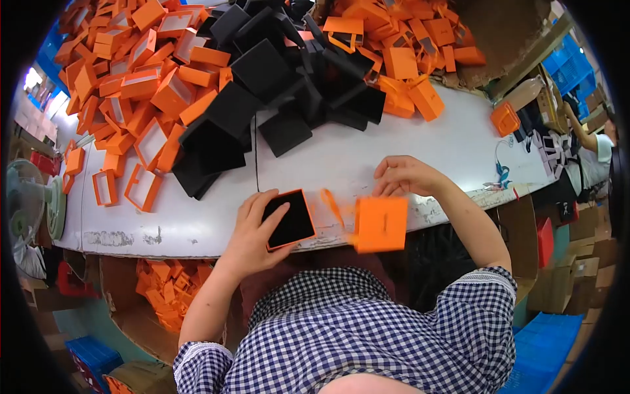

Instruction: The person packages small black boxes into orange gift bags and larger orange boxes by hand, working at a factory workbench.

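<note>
My left hand (257, 230) grips a small square box (291, 220) with an orange rim and a black inside, fingers along its sides and thumb over the opening. My right hand (408, 177) is over the table's front edge with its fingers loosely bent and apart. Right below those fingers, an orange box piece (382, 224) with a small dark mark overlaps the table edge, its outline slightly blurred. A blurred orange ribbon (333, 207) shows between the two pieces.
Heaped orange boxes (141, 72) and black boxes (262, 69) cover the back of the white table (197, 226). Under it stands a carton of orange pieces (169, 289). A fan (29, 197) is at left; blue-handled snippers (502, 177) lie at right. Another person's arm (581, 128) shows far right.
</note>
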### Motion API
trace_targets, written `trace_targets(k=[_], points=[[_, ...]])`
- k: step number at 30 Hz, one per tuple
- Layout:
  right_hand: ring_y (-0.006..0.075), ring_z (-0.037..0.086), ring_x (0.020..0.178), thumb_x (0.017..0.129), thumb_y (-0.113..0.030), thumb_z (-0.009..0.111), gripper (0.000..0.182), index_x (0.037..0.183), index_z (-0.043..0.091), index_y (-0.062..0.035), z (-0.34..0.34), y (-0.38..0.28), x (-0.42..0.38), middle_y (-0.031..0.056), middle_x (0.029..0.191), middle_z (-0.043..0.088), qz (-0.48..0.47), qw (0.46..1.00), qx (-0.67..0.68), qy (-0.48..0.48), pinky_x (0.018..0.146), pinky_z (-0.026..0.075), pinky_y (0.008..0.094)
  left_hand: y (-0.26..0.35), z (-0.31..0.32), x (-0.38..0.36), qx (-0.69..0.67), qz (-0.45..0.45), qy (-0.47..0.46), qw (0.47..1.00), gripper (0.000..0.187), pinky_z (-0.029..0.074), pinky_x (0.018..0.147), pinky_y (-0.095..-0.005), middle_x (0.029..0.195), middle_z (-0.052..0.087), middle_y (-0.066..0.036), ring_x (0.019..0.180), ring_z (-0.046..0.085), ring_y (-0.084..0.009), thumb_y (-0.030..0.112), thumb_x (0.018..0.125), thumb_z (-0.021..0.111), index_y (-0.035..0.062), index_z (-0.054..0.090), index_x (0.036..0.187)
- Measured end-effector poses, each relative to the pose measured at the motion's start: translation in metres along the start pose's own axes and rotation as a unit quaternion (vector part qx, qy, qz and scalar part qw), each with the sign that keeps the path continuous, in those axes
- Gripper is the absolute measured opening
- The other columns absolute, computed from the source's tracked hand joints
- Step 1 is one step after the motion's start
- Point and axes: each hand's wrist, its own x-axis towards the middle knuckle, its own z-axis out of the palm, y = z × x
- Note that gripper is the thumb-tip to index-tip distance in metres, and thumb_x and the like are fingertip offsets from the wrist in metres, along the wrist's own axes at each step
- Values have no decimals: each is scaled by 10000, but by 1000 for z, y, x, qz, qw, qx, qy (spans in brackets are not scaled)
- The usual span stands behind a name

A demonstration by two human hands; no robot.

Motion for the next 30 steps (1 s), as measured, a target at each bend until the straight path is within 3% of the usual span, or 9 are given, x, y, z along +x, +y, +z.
trace_targets(k=[4,7,11,14,17,22,25,29,30], points=[[209,677,1111,917,-98,666,326,1216,606,17,29,-6,0,143,1176,699,-96,977,-180,58,908,551,323,-7,-8,-12,7,-25,35,999,701,399,1116,-522,1470,462,-203,1351,432,-445,197,696,861,56,610,1336],[318,667,1095,862,-206,778,383,1158,641,-7,82,17,-13,161,1146,686,-399,791,-374,275,926,536,420,-13,-8,-21,13,-40,63,997,695,409,1110,-497,1466,459,-210,1331,447,-437,163,684,844,43,611,1327],[317,559,1299,765,-250,841,417,1105,680,-69,162,146,10,138,1388,610,-495,603,-538,320,1072,431,483,-12,-3,-18,26,-56,68,996,684,408,1110,-479,1478,445,-200,1343,444,-415,148,704,837,51,606,1340],[368,444,1428,813,-141,785,299,1086,703,-49,186,222,35,153,1476,552,-475,650,-457,378,1167,348,551,-9,-2,-17,37,-60,55,996,689,385,1136,-469,1497,428,-194,1381,426,-404,132,708,825,55,600,1355],[419,416,1447,842,-68,741,247,1082,705,-19,189,222,18,186,1477,541,-452,725,-361,375,1159,360,576,-18,0,-21,37,-58,39,997,695,347,1169,-465,1546,384,-189,1440,380,-403,118,749,800,58,565,1401],[402,539,1339,835,-29,730,125,955,704,0,175,244,-9,188,1331,636,-434,730,-259,461,1088,458,478,23,1,-4,167,-5,113,979,886,265,1198,-534,1633,281,-224,1493,287,-442,151,752,832,78,418,1533],[378,636,1087,888,-70,678,106,951,702,11,140,291,-6,185,1137,685,-345,720,-158,581,948,509,436,78,21,30,29,74,-20,997,943,307,1190,-564,1633,296,-239,1490,318,-462,194,722,876,84,414,1537],[427,634,1147,915,-221,664,294,1089,678,14,85,378,61,238,1195,686,-39,805,-10,592,942,520,471,135,72,102,58,192,-285,937,978,264,1217,-561,1655,252,-260,1526,258,-458,297,758,868,44,372,1562],[427,634,1147,915,-221,664,294,1089,678,14,55,436,107,238,1195,686,-44,803,6,595,942,520,471,138,89,119,73,243,-323,912,977,250,1221,-563,1655,255,-262,1529,250,-456,318,778,847,25,354,1570]])
